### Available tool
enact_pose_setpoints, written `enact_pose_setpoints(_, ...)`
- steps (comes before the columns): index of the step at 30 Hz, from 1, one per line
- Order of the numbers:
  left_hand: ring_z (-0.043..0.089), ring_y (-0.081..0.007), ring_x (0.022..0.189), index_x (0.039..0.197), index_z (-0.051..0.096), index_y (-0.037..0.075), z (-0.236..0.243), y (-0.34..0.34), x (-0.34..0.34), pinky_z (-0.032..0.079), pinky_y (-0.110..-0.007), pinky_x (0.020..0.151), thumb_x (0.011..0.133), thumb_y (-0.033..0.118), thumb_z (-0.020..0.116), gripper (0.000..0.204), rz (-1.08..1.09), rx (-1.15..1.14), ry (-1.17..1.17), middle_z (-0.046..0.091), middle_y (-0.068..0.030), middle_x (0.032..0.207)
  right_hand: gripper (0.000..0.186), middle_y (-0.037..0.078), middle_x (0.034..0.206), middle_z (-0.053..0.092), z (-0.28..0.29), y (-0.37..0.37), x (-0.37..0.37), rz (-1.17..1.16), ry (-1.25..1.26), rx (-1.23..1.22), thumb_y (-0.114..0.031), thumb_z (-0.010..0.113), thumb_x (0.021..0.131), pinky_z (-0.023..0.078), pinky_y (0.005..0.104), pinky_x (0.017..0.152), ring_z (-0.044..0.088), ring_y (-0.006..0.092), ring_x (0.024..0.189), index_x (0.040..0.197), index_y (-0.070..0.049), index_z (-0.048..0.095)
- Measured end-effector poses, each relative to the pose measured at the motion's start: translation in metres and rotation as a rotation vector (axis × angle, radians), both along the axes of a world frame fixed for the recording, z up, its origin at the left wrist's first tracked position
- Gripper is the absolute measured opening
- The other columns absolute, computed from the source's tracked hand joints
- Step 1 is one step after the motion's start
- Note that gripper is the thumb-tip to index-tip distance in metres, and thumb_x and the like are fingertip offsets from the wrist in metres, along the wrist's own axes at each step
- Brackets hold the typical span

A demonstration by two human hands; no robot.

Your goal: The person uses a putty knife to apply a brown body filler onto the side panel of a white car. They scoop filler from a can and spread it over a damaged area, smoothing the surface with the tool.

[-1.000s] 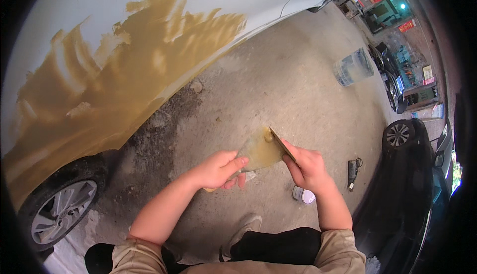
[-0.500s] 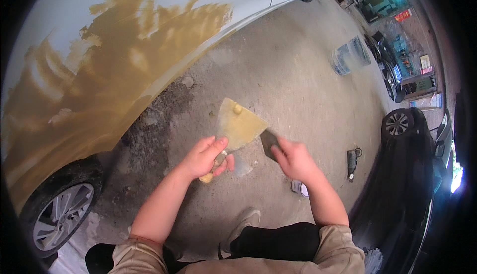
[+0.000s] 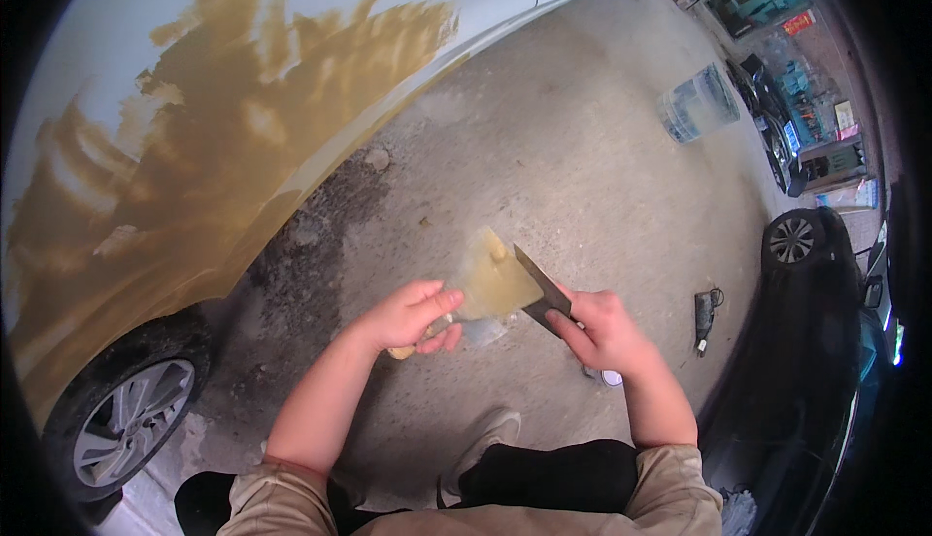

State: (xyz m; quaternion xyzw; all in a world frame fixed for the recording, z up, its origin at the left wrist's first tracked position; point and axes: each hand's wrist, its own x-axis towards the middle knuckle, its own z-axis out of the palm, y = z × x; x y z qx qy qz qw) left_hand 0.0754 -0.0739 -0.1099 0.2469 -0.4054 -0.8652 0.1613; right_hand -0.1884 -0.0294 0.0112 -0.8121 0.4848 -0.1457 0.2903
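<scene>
My left hand (image 3: 416,318) is closed round the handle of a wide putty knife (image 3: 502,285), its blade coated with yellow-tan filler and a small lump near the far edge. Gripped in my right hand (image 3: 604,327) is a dark flat spreader blade (image 3: 544,288), whose edge lies close beside the coated blade; whether they touch I cannot tell. To the left stands a white car's side panel (image 3: 194,167), broadly smeared with the same yellow-tan filler.
The car's wheel (image 3: 136,424) is at lower left. A clear bucket (image 3: 701,106) lies tipped on the concrete floor (image 3: 582,167). A dark power tool (image 3: 703,322) and a can (image 3: 612,379) lie on the right, near a black car (image 3: 777,361). My shoe (image 3: 495,434) is below.
The putty knife has tilted and shifted a little right and nearer. My right hand has moved slightly right and down, and its spreader blade now points up along the coated blade's edge.
</scene>
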Motion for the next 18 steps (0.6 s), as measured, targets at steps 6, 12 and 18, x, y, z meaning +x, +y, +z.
enact_pose_setpoints(6, 0.048, -0.013, 0.044, 0.102, 0.054, 0.001, 0.003, -0.008, 0.002, 0.039, -0.025, 0.043, 0.101, 0.039, 0.043, 0.04, 0.017, 0.16, 0.102, 0.058, -0.0101, 0.064, 0.023, 0.01, 0.077, 0.066, -0.022, 0.0, -0.006, -0.394, -0.123, 0.0, -0.005, 0.057, 0.091, 0.05, 0.0309, 0.063, 0.063, 0.0185, 0.067, 0.113, 0.0, 0.058)
enact_pose_setpoints(12, 0.046, -0.0123, 0.042, 0.101, 0.059, -0.001, 0.004, -0.006, -0.003, 0.038, -0.025, 0.043, 0.101, 0.036, 0.041, 0.041, -0.252, 0.124, 0.188, 0.057, -0.0099, 0.062, 0.016, 0.011, 0.081, 0.067, -0.013, -0.002, -0.017, -0.13, -0.371, -0.135, -0.007, 0.058, 0.091, 0.051, 0.03, 0.065, 0.065, 0.0184, 0.071, 0.104, 0.004, 0.06)
enact_pose_setpoints(18, 0.047, -0.0131, 0.043, 0.103, 0.06, -0.002, -0.001, -0.008, -0.006, 0.039, -0.027, 0.044, 0.101, 0.04, 0.04, 0.046, 0.038, 0.086, 0.014, 0.056, -0.0077, 0.061, 0.015, 0.013, 0.078, 0.064, -0.033, -0.003, -0.006, -0.387, -0.211, 0.015, -0.004, 0.059, 0.088, 0.049, 0.0325, 0.06, 0.061, 0.0246, 0.061, 0.102, 0.0, 0.061)
